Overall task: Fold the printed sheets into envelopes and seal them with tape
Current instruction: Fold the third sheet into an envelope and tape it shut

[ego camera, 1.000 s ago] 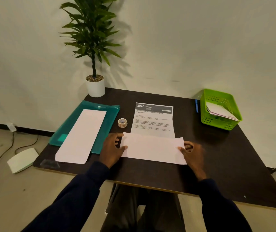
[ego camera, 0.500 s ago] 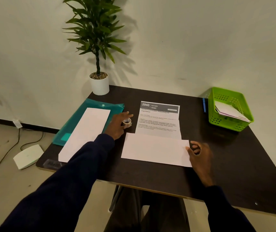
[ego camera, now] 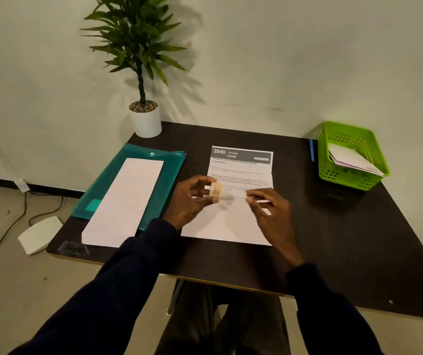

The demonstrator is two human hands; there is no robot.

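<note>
A printed sheet lies in the middle of the dark table, its lower part folded up so a blank white flap faces me. My left hand grips a small roll of clear tape above the flap. My right hand hovers just right of the roll, with thumb and fingers pinching what looks like the tape's free end.
A teal plastic folder with a long white sheet on it lies to the left. A potted plant stands at the back left corner. At the back right, a green basket holds folded papers, with a blue pen beside it.
My left hand reached to the tape roll beside the sheet, picked it up and brought it over the folded flap. My right hand left the flap's right edge and came up to the roll.
</note>
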